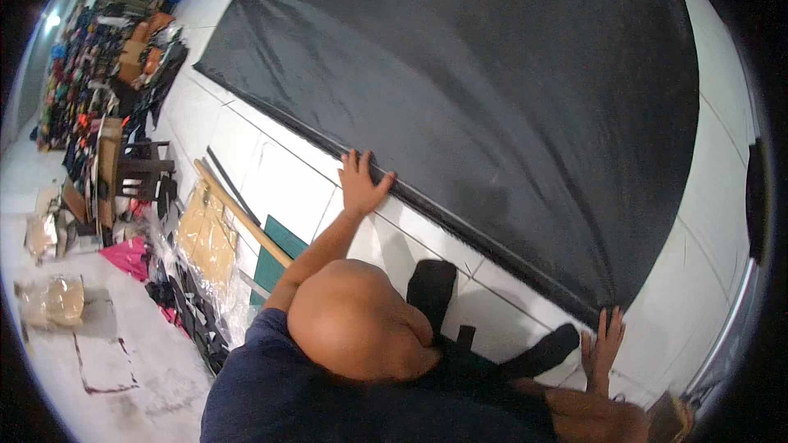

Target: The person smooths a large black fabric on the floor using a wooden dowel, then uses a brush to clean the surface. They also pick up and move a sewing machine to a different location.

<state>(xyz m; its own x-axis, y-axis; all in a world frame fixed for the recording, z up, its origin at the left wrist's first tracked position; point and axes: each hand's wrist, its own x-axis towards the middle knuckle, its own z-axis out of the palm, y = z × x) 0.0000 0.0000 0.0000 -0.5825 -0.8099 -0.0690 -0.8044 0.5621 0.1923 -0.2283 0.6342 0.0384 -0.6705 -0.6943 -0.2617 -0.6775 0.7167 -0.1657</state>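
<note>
most of the black cloth [476,98] lay beyond the left hand [361,187], spread on the near edge, and right hand [602,346], fingers apart at a corner.

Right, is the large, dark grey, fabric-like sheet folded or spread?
Spread out: the large, dark grey, fabric-like sheet lies wide across the white tiled floor, left hand and right hand at its near edge.
</note>
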